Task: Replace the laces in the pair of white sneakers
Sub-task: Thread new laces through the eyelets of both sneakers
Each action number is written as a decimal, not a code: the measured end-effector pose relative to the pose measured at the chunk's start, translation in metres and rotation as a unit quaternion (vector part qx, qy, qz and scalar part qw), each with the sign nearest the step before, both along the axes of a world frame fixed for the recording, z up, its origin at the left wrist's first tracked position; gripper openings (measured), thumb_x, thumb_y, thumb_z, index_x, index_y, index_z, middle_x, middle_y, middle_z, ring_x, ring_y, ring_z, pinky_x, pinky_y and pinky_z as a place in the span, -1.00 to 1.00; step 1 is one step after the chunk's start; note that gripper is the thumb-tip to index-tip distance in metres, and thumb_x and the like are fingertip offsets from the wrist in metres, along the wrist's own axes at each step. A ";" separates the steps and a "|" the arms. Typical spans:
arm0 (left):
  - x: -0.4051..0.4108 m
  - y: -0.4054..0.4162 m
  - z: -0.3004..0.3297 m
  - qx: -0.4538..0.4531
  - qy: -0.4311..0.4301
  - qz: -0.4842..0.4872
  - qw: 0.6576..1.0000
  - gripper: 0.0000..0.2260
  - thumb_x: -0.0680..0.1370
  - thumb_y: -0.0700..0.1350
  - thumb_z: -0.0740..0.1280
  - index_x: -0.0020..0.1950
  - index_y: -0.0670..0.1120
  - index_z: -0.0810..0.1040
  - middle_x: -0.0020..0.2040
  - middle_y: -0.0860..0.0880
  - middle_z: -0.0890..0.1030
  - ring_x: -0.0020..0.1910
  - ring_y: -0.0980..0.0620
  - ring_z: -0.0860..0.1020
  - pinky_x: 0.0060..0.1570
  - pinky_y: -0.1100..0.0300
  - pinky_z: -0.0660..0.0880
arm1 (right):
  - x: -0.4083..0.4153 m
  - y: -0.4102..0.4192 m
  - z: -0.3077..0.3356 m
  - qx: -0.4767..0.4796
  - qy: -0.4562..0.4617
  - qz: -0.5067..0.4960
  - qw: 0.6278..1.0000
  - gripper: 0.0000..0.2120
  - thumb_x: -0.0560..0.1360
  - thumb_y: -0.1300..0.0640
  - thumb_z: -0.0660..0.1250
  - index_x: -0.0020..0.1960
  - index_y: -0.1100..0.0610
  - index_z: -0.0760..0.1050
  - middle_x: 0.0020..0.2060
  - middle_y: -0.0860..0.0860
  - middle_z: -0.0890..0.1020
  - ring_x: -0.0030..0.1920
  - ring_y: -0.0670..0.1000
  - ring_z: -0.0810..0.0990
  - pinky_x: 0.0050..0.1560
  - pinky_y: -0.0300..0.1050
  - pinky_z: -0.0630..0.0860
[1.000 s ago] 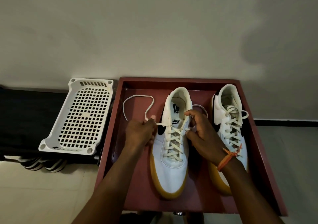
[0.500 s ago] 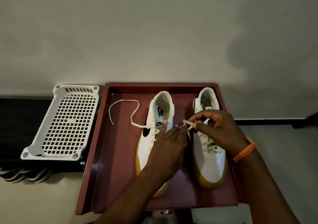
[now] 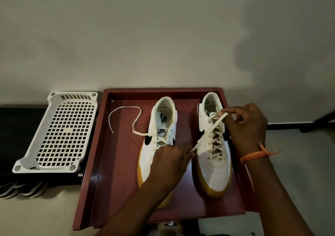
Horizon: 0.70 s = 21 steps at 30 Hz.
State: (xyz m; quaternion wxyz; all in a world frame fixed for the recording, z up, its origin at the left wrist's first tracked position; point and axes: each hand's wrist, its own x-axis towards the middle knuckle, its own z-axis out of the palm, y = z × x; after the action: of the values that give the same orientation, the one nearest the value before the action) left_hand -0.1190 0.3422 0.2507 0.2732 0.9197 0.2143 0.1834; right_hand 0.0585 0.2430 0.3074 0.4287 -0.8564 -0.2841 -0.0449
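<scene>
Two white sneakers with yellow soles stand on a dark red tray [image 3: 119, 163]. The left sneaker [image 3: 161, 127] is partly laced, and one cream lace end [image 3: 125, 116] trails loose over the tray to its left. The right sneaker [image 3: 213, 156] is fully laced. My left hand [image 3: 170, 163] covers the left sneaker's front and pinches the other lace strand [image 3: 208, 132], which runs taut up and right across the right sneaker. My right hand [image 3: 244, 127], with an orange wrist thread, pinches that strand's far end above the right sneaker's tongue.
A white perforated plastic rack shelf [image 3: 61, 132] lies tilted left of the tray on a dark surface. Striped footwear [image 3: 21, 190] sits on the floor beneath it. A pale wall rises behind the tray, with tiled floor to the right.
My right hand has pulled the lace strand out to the right, over the right sneaker. My left hand slid from the left side of the left sneaker across to its right side.
</scene>
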 end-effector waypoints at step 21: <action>-0.009 -0.030 -0.004 0.065 0.181 -0.203 0.960 -0.80 0.63 -0.18 0.25 0.21 -0.14 0.56 -0.03 -0.19 0.63 -0.08 -0.15 0.62 -0.21 0.14 0.38 | -0.004 0.012 0.006 0.318 0.446 0.028 0.836 -0.78 0.61 0.32 0.19 0.21 0.11 0.43 -0.10 0.15 0.70 -0.49 -0.11 0.34 -0.46 -0.27 0.33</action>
State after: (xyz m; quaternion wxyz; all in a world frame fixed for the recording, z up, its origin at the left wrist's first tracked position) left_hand -0.1277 0.3117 0.2468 0.2005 0.9775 0.0568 -0.0317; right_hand 0.0540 0.2547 0.3135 0.7590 -0.5915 -0.0562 0.2662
